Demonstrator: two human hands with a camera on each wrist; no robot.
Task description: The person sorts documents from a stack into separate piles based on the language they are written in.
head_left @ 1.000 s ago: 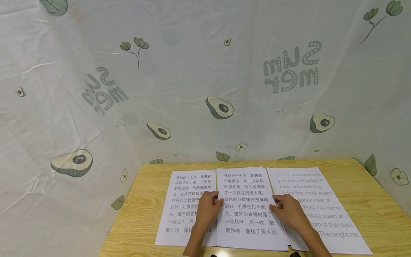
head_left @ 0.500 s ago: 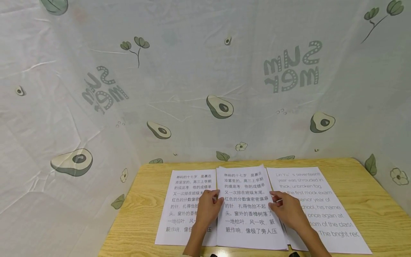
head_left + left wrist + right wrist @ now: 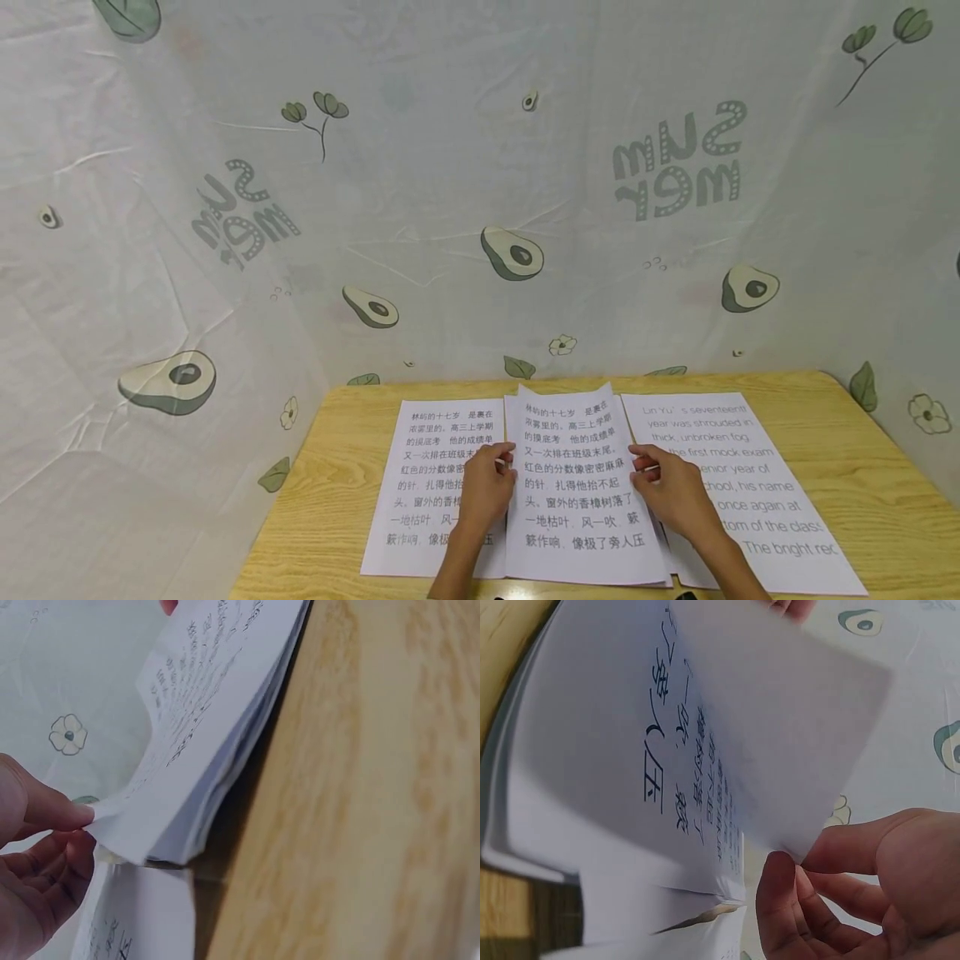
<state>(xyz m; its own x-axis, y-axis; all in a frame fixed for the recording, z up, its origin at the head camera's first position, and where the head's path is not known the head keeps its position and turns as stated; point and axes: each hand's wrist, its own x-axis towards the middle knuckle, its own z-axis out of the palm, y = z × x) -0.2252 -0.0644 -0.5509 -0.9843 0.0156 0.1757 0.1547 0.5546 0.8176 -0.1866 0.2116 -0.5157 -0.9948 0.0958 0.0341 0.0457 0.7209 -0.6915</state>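
A top sheet of paper (image 3: 573, 500) with printed Chinese characters lies in the middle of a row, bowed, its two far corners raised off the sheets beneath. My left hand (image 3: 486, 492) pinches its left edge between thumb and fingers; the left wrist view shows the paper (image 3: 176, 769) curving up from that grip. On the opposite side my right hand (image 3: 675, 492) pinches the right edge. In the right wrist view the sheet (image 3: 802, 727) bends upward above the right hand (image 3: 870, 885). Other sheets lie under it, their edges showing.
Left of the middle lies another Chinese-text sheet (image 3: 397, 533), partly under the left hand. A sheet of English text (image 3: 795, 550) lies to the right, partly covered by the right hand. All rest on a wooden table (image 3: 300, 500) before a patterned cloth backdrop (image 3: 420, 208).
The top middle sheet's far corners have risen, first the right, then the left, and the sheet has bowed. Both hands have drawn slightly inward along its edges.
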